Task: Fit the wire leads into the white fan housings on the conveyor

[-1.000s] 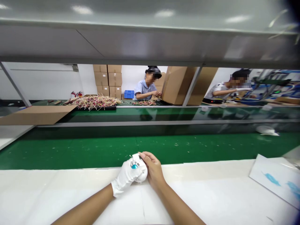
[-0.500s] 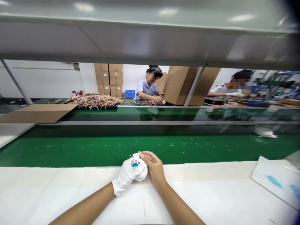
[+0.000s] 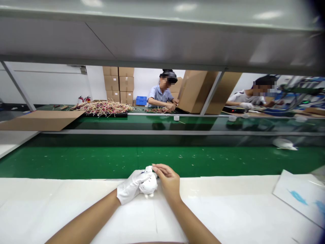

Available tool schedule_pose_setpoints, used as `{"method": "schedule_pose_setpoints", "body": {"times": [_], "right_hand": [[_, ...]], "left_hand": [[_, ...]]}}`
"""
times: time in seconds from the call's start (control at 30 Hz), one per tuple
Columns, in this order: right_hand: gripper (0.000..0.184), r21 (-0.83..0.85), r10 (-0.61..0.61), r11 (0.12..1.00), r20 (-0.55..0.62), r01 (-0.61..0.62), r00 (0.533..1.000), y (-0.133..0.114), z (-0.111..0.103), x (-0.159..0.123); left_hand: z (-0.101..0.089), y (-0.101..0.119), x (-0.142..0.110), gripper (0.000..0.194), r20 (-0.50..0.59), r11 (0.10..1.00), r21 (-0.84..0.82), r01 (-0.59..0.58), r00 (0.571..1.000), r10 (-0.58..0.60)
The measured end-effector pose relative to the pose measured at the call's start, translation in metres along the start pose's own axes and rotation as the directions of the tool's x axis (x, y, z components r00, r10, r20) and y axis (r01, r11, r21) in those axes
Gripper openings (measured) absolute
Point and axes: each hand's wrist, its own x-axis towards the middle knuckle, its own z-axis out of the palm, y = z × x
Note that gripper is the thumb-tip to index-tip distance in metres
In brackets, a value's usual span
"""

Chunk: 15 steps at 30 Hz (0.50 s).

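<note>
My left hand (image 3: 130, 186), in a white glove, is wrapped round a small white rounded plastic part (image 3: 149, 184) at the far edge of the white work surface (image 3: 228, 210). Two small feet of the part point down. My bare right hand (image 3: 167, 179) rests against the part's right side, its fingers curled and the fingertips pinching the part's top edge. Both forearms reach in from the bottom of the view.
A green conveyor belt (image 3: 76, 159) runs across just beyond my hands, with a white object (image 3: 283, 143) on it at the right. A white card with blue marks (image 3: 299, 198) lies at right. Two people (image 3: 162, 93) work across the line among cardboard boxes (image 3: 195, 91) and a wire pile (image 3: 104, 108).
The part has been turned over in my hands: its blue-centred face, seen before, no longer shows, and its feet point down. The left hand shifted slightly left.
</note>
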Motion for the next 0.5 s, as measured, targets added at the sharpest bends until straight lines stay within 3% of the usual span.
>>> {"method": "schedule_pose_setpoints", "body": {"times": [0.33, 0.5], "right_hand": [[0.015, -0.011, 0.051, 0.999, 0.002, -0.051, 0.999, -0.0058, 0.0044, -0.0053], [0.015, -0.008, 0.065, 0.998, 0.015, -0.065, 0.998, -0.0062, 0.0053, -0.0060]], "left_hand": [[0.0016, -0.0018, 0.0027, 0.034, -0.072, 0.992, 0.120, 0.042, 0.997, -0.034], [0.0004, -0.0033, 0.0001, 0.028, -0.049, 0.984, 0.175, 0.043, 0.998, -0.035]]}}
